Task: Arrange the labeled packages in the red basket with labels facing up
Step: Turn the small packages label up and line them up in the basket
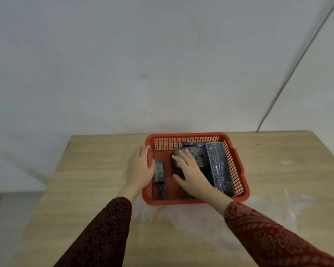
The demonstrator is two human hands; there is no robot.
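Note:
A red plastic basket [237,166] sits at the far middle of the wooden table. Several dark, plastic-wrapped packages lie inside it: a long one [219,166] along the right wall, a broad one [193,154] in the middle, a small one [159,170] by the left wall. No labels show on their upper faces. My left hand [140,168] grips the basket's left rim, fingers curled over the edge. My right hand [191,173] lies flat on the middle package, fingers spread, thumb at its near edge.
A crumpled sheet of clear plastic [201,214] lies on the table [85,189] in front of and under the basket. A pale wall stands right behind the table. A thin cable [297,64] runs diagonally down the wall at the right.

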